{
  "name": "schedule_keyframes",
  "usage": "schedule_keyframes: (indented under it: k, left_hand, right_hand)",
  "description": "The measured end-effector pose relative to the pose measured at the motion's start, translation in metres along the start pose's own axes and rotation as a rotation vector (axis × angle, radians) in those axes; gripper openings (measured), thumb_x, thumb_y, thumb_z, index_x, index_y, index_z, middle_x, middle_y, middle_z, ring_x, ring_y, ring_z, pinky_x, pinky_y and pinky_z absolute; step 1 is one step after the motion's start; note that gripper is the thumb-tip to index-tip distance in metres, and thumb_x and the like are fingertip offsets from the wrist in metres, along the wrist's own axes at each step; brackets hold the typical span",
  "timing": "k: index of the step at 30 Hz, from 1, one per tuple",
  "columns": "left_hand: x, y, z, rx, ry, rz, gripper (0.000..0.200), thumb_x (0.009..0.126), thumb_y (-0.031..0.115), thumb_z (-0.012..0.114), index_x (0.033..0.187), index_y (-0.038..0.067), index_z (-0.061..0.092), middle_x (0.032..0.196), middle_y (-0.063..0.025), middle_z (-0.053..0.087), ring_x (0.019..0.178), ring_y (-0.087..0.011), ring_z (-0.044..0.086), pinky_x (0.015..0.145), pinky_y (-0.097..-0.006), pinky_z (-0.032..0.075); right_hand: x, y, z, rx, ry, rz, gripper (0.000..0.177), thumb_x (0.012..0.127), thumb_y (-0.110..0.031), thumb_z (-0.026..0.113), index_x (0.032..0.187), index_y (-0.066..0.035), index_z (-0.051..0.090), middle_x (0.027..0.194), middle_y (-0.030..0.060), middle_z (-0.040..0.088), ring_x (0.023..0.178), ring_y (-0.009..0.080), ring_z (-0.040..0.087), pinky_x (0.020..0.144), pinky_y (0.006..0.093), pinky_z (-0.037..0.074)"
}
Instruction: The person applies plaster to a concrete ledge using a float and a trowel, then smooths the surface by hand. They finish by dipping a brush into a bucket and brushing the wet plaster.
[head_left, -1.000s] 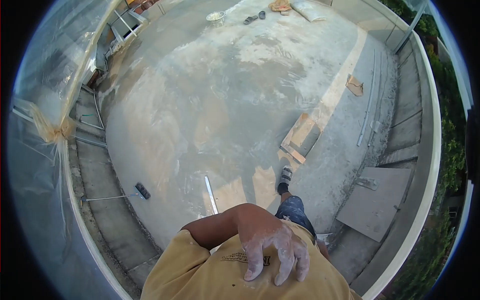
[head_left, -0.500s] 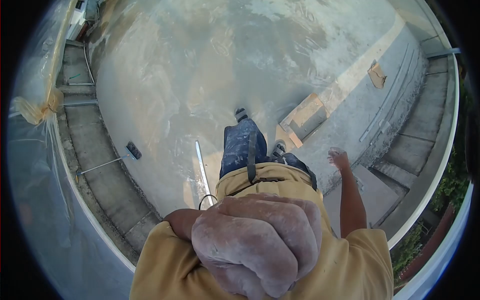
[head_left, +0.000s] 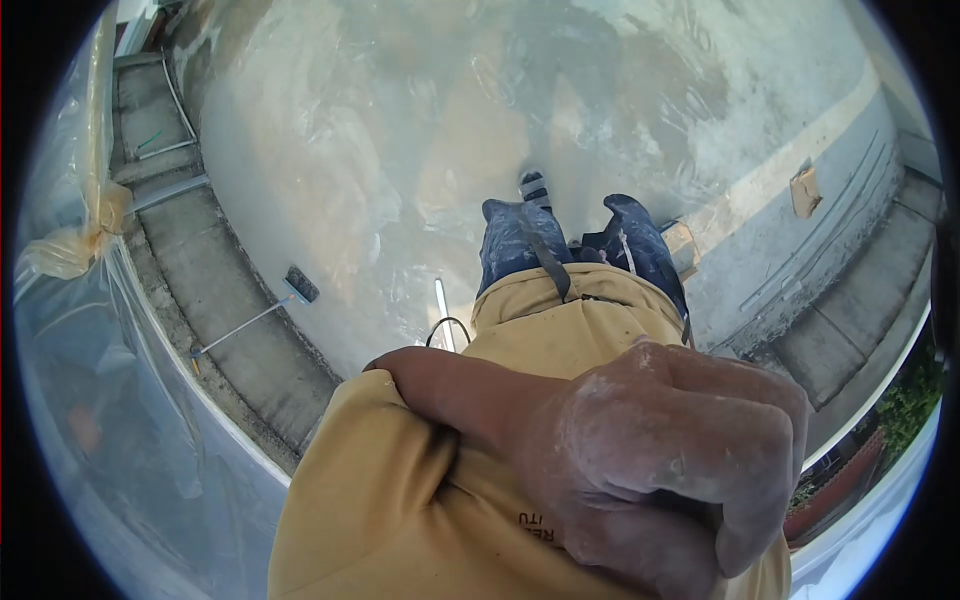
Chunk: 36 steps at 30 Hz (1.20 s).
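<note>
One of your hands is in view: the left hand (head_left: 680, 450), dusted pale, crosses in front of your tan shirt (head_left: 380, 490) with its fingers loosely bent over the thumb. Its palm is hidden, so I cannot tell how closed it is, whether it grips anything, or whether it touches the shirt, which spreads behind it toward 9 o'clock. Your right hand is out of frame, its state unknown. From your left hand, the blue-handled broom (head_left: 301, 284) and pale straight strip (head_left: 443, 305) lie at 10 o'clock on the floor (head_left: 350, 180), the cardboard piece (head_left: 805, 192) at 1.
</note>
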<state>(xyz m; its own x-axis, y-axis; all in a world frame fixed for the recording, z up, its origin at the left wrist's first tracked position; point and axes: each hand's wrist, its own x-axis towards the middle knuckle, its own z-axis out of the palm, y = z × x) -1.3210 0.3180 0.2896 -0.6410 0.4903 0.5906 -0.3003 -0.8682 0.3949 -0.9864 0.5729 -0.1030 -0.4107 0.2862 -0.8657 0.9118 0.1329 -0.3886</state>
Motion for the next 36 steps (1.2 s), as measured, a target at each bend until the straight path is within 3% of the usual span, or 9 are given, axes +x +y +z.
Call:
schedule_keyframes:
  k: [5,14,17,18,19,23,30,33,36]
  left_hand:
    - [0.077,0.013,-0.139,0.360,0.206,-1.054,0.023,0.091,0.023,0.067,0.087,0.000,0.065,0.085,-0.0063,0.063,0.076,-0.0124,0.058,0.069,-0.0283,0.047]
    - [-0.072,-0.037,-0.588,1.323,0.783,-1.348,0.023,0.093,0.019,0.054,0.099,0.001,0.066,0.078,-0.0093,0.068,0.075,-0.0185,0.065,0.065,-0.0352,0.051]
    - [-0.137,-0.001,-0.639,1.621,0.346,-1.786,0.019,0.087,0.021,0.059,0.098,0.011,0.070,0.084,-0.0089,0.070,0.084,-0.0211,0.067,0.070,-0.0363,0.053]
    - [-0.136,0.010,-0.644,1.630,0.363,-1.801,0.018,0.085,0.022,0.061,0.097,0.014,0.072,0.086,-0.0088,0.070,0.087,-0.0219,0.068,0.071,-0.0367,0.053]
    - [-0.109,0.015,-0.634,1.490,0.957,-1.578,0.020,0.086,0.021,0.059,0.100,0.015,0.073,0.095,-0.0097,0.072,0.091,-0.0253,0.068,0.075,-0.0380,0.054]
    - [-0.002,0.026,-0.666,1.613,1.039,-1.221,0.025,0.087,0.015,0.058,0.108,0.009,0.071,0.102,-0.0136,0.070,0.088,-0.0279,0.068,0.080,-0.0367,0.054]
    - [0.175,0.039,-0.809,0.637,1.694,-1.052,0.028,0.080,0.013,0.065,0.108,0.007,0.064,0.099,-0.0158,0.068,0.088,-0.0290,0.067,0.075,-0.0385,0.054]
    - [0.211,0.033,-0.901,0.690,1.568,-1.161,0.028,0.079,0.016,0.067,0.105,0.006,0.064,0.095,-0.0166,0.068,0.087,-0.0307,0.067,0.075,-0.0392,0.054]
    - [0.259,0.021,-0.990,1.775,0.240,-1.366,0.030,0.085,0.025,0.064,0.107,0.004,0.066,0.089,-0.0167,0.069,0.087,-0.0322,0.067,0.078,-0.0375,0.053]
  right_hand:
    - [0.047,-0.094,-0.011,0.090,0.015,0.025,0.021,0.086,-0.010,0.065,0.103,0.001,0.067,0.089,0.0117,0.070,0.073,0.0206,0.066,0.061,0.0326,0.052]
    - [0.269,-0.316,-0.094,-0.048,0.035,-0.198,0.017,0.082,-0.009,0.066,0.096,0.001,0.069,0.081,0.0123,0.070,0.071,0.0212,0.068,0.060,0.0325,0.052]
    - [0.348,-0.424,-0.156,-0.194,0.159,-0.414,0.016,0.081,-0.009,0.066,0.094,0.001,0.070,0.078,0.0125,0.071,0.070,0.0214,0.068,0.060,0.0325,0.052]
    - [0.350,-0.480,-0.189,0.334,0.016,-0.150,0.014,0.081,-0.009,0.066,0.088,0.003,0.068,0.075,0.0139,0.070,0.061,0.0217,0.067,0.056,0.0323,0.053]
    - [0.362,-0.532,-0.221,0.254,0.013,-0.174,0.014,0.083,-0.006,0.064,0.093,0.002,0.067,0.079,0.0164,0.069,0.061,0.0226,0.067,0.054,0.0332,0.055]
    - [0.466,-0.663,-0.329,0.045,0.007,-0.440,0.011,0.083,-0.008,0.065,0.090,0.000,0.066,0.074,0.0115,0.068,0.060,0.0202,0.066,0.048,0.0301,0.052]
    - [0.512,-0.883,-0.341,0.211,0.079,-0.283,0.026,0.089,-0.022,0.063,0.110,-0.006,0.064,0.098,0.0067,0.067,0.081,0.0201,0.067,0.071,0.0370,0.054]
    - [0.489,-0.943,-0.296,0.172,-0.263,-0.037,0.063,0.088,-0.030,0.069,0.141,-0.008,0.044,0.132,0.0158,0.055,0.123,0.0264,0.051,0.100,0.0464,0.042]
    - [0.531,-0.969,-0.290,-0.211,-0.347,-0.372,0.048,0.089,-0.026,0.066,0.130,-0.003,0.056,0.127,0.0166,0.060,0.118,0.0243,0.055,0.099,0.0364,0.044]
